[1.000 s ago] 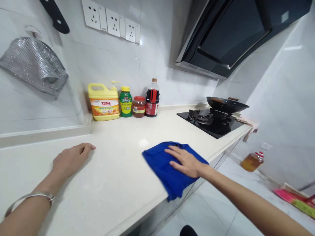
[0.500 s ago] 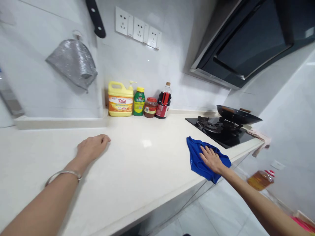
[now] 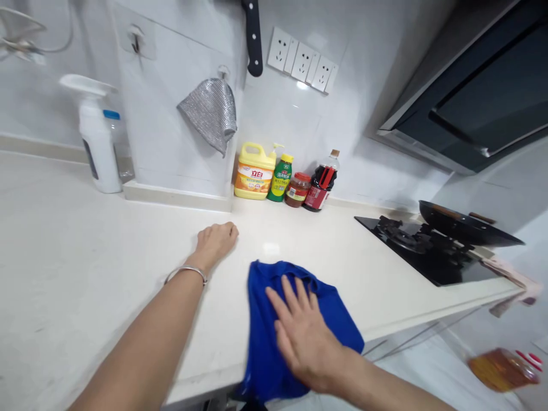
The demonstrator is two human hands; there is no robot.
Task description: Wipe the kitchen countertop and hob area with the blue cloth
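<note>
A blue cloth (image 3: 342, 319) lies spread on the countertop (image 3: 205, 354), its near part hanging over the front edge. On top of it my right hand (image 3: 303, 337) rests flat, palm down and fingers apart, not wrapped round the cloth. My left hand (image 3: 216, 242) is curled into a loose fist on the counter, left of the cloth, with a silver bangle (image 3: 186, 271) on its wrist. Nothing shows in that fist, though its underside is hidden.
Along the wall stand a yellow detergent jug (image 3: 252, 177), a green bottle (image 3: 280, 180), a red-lidded jar (image 3: 297, 191) and a dark sauce bottle (image 3: 319, 191). A white spray bottle (image 3: 98, 142) is at left. At right, a wok (image 3: 466, 225) sits on the gas stove (image 3: 411, 251).
My right hand has brought the blue cloth left and nearer along the counter, from beside the stove. The view has turned left. My left hand stays curled on the counter.
</note>
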